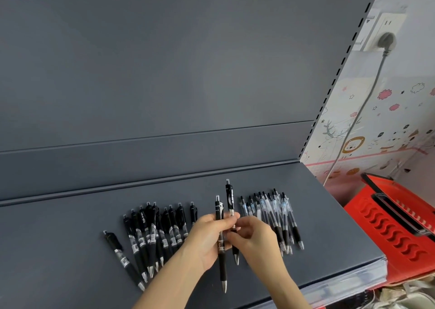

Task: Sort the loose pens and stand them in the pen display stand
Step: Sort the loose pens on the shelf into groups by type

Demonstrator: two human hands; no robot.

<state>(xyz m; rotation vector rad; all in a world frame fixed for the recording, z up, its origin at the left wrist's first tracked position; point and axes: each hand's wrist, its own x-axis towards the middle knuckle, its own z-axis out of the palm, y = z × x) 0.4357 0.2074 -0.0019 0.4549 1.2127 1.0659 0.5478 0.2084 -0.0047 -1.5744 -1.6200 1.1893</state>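
Observation:
Two groups of pens lie on the dark grey shelf (70, 250). The black-clip pens (153, 235) are on the left, the clear-barrel pens (275, 217) on the right. Between the groups, my left hand (207, 240) grips a black pen (220, 261) upright, tip down. My right hand (256, 238) pinches a second black pen (230, 198) beside it, also tip down. One black pen (122, 259) lies apart at the far left. No pen display stand is in view.
The shelf's grey back panel (164, 73) rises behind the pens. A red plastic basket (395, 226) stands to the right, below the shelf's front corner. A grey cable (357, 118) hangs from a wall socket (386, 31) on the right wall.

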